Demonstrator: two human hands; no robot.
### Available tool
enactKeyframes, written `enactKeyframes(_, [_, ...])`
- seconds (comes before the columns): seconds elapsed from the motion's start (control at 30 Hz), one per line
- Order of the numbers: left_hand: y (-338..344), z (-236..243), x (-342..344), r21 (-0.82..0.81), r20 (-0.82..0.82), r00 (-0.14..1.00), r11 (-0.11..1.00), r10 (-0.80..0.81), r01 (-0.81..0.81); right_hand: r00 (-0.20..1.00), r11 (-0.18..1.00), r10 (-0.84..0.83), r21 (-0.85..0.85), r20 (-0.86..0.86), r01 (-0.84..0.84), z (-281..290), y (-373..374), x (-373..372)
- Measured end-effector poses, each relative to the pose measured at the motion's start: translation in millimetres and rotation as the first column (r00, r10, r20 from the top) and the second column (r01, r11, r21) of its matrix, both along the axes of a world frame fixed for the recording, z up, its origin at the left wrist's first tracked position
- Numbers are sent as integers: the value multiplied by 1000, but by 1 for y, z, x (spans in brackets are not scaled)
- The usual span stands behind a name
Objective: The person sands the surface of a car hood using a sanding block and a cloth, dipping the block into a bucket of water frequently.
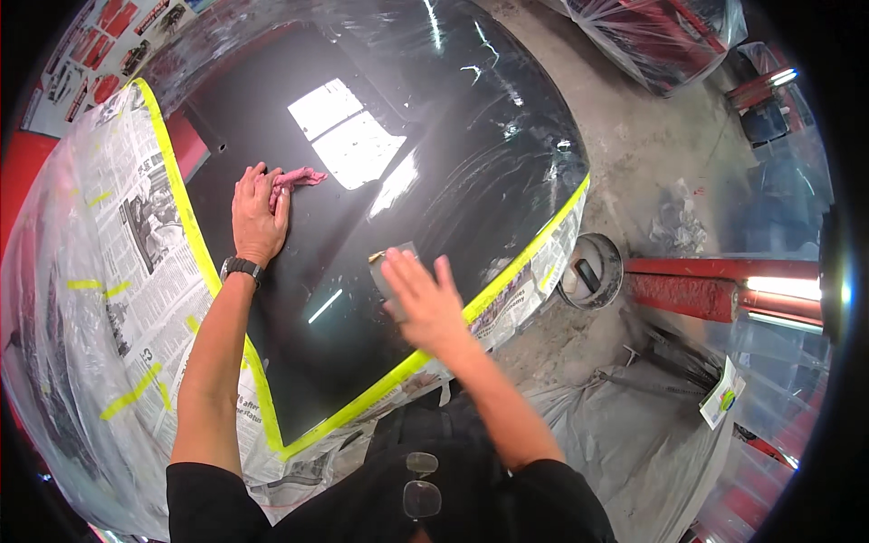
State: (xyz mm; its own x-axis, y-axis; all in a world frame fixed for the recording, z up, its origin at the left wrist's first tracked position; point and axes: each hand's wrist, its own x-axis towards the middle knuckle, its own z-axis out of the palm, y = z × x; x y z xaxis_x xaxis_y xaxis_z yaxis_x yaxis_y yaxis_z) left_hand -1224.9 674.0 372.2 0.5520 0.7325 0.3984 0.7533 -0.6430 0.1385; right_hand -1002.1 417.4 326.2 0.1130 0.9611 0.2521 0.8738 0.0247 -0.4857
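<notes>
A glossy black car panel (362, 217) fills the middle, edged with yellow masking tape (186, 217). My left hand (257, 217) lies flat on the panel near its left edge and presses a pink cloth (294, 179) under the fingers; a dark watch sits on that wrist. My right hand (424, 303) is spread flat over a small grey sanding pad (395, 264) on the panel's lower part, near the taped front edge. The hand hides most of the pad.
Newspaper (136, 235) and clear plastic sheeting (54, 344) mask the bodywork left of the panel. A round bucket (593, 271) stands on the concrete floor to the right, beside a red lift arm (715, 285). Another plastic-wrapped red vehicle (652, 36) is at top right.
</notes>
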Motion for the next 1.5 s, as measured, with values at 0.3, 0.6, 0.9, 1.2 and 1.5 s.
enactKeyframes(0.3, [-2, -4, 10, -24, 12, 1000, 1000, -1, 1, 944, 944, -323, -53, 68, 327, 5, 63, 93])
enactKeyframes(0.6, [-1, -4, 20, -28, 58, 998, 999, -33, 35, 973, 973, -228, -23, 37, 229, 17, 71, 148])
enactKeyframes(0.9, [-6, -4, -8, -43, 36, 999, 999, 25, -24, 990, 989, 130, -75, 58, -125, 4, 7, -19])
enactKeyframes(1.2, [-6, -10, 9, -48, 46, 999, 999, 10, -8, 947, 964, -223, -95, 231, 250, 4, 115, 64])
enactKeyframes(1.5, [-4, -3, 22, -44, 63, 998, 999, -3, 6, 952, 948, -272, -130, 144, 290, 25, 129, 121])
